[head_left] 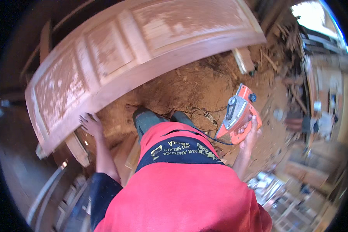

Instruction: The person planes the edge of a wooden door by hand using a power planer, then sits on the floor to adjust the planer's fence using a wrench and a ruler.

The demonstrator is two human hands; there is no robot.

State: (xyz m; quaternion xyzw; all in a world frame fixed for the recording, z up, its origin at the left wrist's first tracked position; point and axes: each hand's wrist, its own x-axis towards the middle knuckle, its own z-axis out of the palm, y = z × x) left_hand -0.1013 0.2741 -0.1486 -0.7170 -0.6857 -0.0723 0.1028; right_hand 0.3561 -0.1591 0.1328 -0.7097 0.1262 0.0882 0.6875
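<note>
A panelled wooden door (143, 60), pale reddish-brown with patchy sawdust in its recessed panels, lies flat across the upper left. My left hand (91, 124) is at its near long edge, fingers spread, the fingertips at the wood; whether they press on it I cannot tell. My right hand (249, 131) is wrapped round the handle of an orange and grey electric hand planer (232, 112). The planer is held off to the right, apart from the door, with a black knob at its front. Its dark cord (219, 140) runs back toward my waist.
Wooden supports (243, 60) hold the door up. A socket strip (210, 117) with tangled wires lies on the sawdust-covered floor (174, 87) by my feet. Scrap wood (292, 63) is heaped at the right. Another person (324, 123) is farther off at the right.
</note>
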